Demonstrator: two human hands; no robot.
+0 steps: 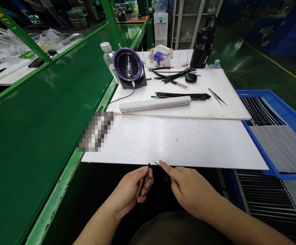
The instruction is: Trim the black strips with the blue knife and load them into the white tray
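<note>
At the front edge of the white tabletop, my left hand [137, 187] is closed around a narrow black strip [143, 185], its end pointing up and away from me. A small clear bit [149, 162] seems to sit at that end, too tiny to make out. My right hand [188, 187] is closed, with the index finger stretched along a thin dark pointed tool [156, 163]. The tool's fine tip reaches toward the strip's end, a little apart from it. Most of the tool is hidden under the hand, so its kind is unclear.
A white foam board [201, 110] bears a long white bar [155, 104], black strips [181, 95], tweezers [217, 97], pliers [160, 72] and a round purple-rimmed fan [128, 64]. A blue crate [273, 93] of strips stands right; a green rail [68, 170] runs left.
</note>
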